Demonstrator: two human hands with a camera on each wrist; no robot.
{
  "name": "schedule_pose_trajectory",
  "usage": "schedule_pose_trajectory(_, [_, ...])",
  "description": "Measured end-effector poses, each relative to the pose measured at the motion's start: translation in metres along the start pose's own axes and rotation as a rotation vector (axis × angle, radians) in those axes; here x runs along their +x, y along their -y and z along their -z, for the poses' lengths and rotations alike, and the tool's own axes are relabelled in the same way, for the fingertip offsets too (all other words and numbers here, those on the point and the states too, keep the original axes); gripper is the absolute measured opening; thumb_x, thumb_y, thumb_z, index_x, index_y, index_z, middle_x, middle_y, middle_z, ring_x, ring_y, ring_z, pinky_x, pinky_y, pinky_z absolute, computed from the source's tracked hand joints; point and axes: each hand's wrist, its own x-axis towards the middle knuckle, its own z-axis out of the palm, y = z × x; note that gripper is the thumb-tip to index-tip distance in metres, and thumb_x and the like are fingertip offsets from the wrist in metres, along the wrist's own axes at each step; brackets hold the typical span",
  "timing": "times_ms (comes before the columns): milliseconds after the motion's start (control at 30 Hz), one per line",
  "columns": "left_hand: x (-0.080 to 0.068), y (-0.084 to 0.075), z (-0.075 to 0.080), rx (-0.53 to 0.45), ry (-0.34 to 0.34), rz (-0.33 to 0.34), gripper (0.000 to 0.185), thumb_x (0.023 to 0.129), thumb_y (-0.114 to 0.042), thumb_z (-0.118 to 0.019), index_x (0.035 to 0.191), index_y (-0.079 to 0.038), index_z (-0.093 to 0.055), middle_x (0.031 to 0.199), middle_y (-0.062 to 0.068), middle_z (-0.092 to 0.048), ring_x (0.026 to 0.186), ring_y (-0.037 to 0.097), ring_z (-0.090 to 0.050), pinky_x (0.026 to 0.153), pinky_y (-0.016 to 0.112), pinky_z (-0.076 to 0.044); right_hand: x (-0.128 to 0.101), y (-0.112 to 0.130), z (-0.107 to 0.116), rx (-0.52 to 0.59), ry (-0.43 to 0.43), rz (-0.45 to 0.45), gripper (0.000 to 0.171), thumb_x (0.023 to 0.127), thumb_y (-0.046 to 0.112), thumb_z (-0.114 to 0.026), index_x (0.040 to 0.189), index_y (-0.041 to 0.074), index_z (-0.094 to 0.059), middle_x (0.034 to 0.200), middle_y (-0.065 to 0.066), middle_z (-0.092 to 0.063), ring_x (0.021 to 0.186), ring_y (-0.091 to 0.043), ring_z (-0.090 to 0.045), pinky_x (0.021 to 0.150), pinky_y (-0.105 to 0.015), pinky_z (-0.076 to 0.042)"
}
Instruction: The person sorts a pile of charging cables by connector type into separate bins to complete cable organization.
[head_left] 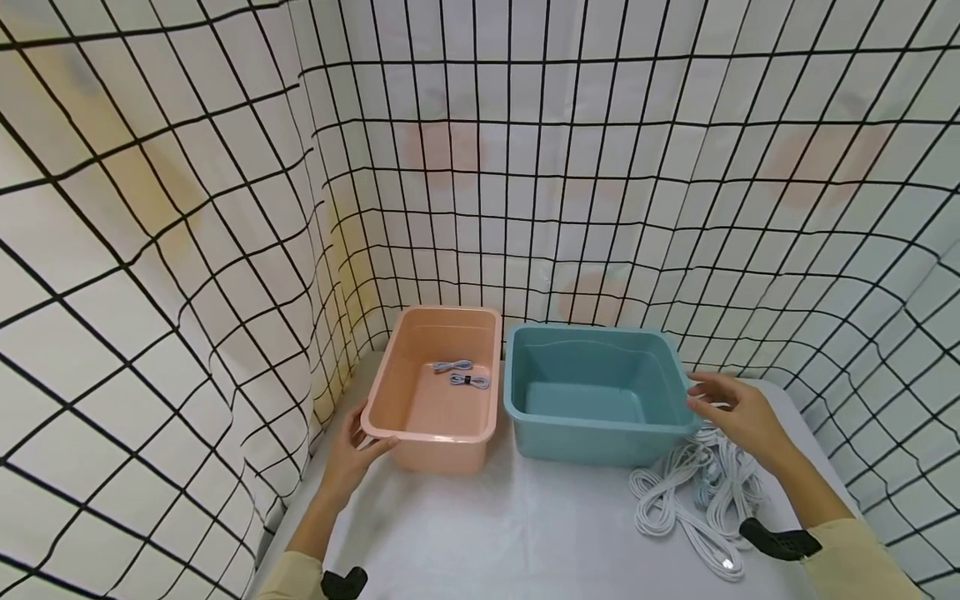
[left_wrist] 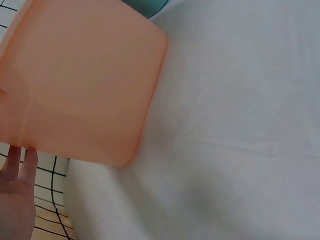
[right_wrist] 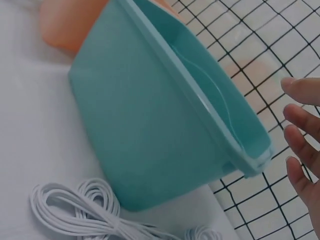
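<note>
An orange plastic bin (head_left: 442, 454) stands at the left of the table with two small tied cable bundles, one grey-blue (head_left: 453, 366) and one with a black tie (head_left: 470, 381), on its floor. At its near-left corner, my left hand (head_left: 348, 458) touches the outside, fingers along the left wall and thumb by the front rim. In the left wrist view, two straight fingers (left_wrist: 28, 170) meet the bin wall. Right of it stands a teal bin (head_left: 592, 442), with no items visible inside. Beside its right rim, my right hand (head_left: 738, 417) has loosely bent fingers, holding nothing.
Coiled white cables (head_left: 697, 492) lie in a pile in front of the teal bin's right end, below my right hand. A white cloth (head_left: 555, 525) covers the table. Black grid netting (head_left: 540, 175) over pale sheeting surrounds the back and sides.
</note>
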Motion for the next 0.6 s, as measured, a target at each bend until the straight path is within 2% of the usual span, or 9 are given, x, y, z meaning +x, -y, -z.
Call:
schedule_pose_trajectory(233, [0.0,0.0,-0.004,-0.018,0.021,-0.032,0.09,0.088,-0.007,-0.084,0.161,-0.006,-0.031,0.159,0.023,-0.037,0.141,0.045,-0.041,0.099,0.028,-0.051,-0.027,-0.021,0.004,0.0,-0.032,-0.031,0.05,0.1,0.019,-0.072,0.144,0.001,-0.056,0.114,-0.016,-0.069,0.095,0.009,-0.056,0.074,-0.012,-0.048])
schedule_pose_trajectory(367, [0.0,0.0,-0.002,-0.02,0.007,-0.023,0.09,0.087,-0.006,-0.085,0.16,-0.007,-0.032,0.158,0.02,-0.039,0.141,0.042,-0.043,0.1,0.023,-0.049,-0.042,-0.034,-0.003,0.012,-0.036,-0.066,0.049,0.101,0.021,-0.071,0.143,-0.001,-0.056,0.11,-0.009,-0.071,0.093,0.008,-0.057,0.073,-0.013,-0.05])
schedule_pose_trajectory(467, [-0.001,0.0,0.0,-0.022,-0.006,-0.031,0.09,0.086,-0.006,-0.085,0.16,-0.007,-0.033,0.158,0.02,-0.04,0.14,0.041,-0.043,0.098,0.019,-0.048,-0.052,-0.044,-0.01,0.01,-0.029,-0.107,0.05,0.101,0.022,-0.071,0.143,-0.002,-0.056,0.109,-0.008,-0.071,0.093,0.01,-0.056,0.073,-0.014,-0.05])
schedule_pose_trajectory(600, [-0.001,0.001,-0.001,-0.037,0.003,-0.05,0.09,0.087,-0.004,-0.084,0.16,-0.005,-0.032,0.157,0.022,-0.039,0.14,0.044,-0.043,0.097,0.02,-0.049,-0.066,-0.06,-0.017,-0.025,-0.007,-0.195,0.051,0.1,0.026,-0.072,0.141,-0.001,-0.058,0.11,-0.012,-0.072,0.089,0.009,-0.056,0.07,-0.018,-0.052])
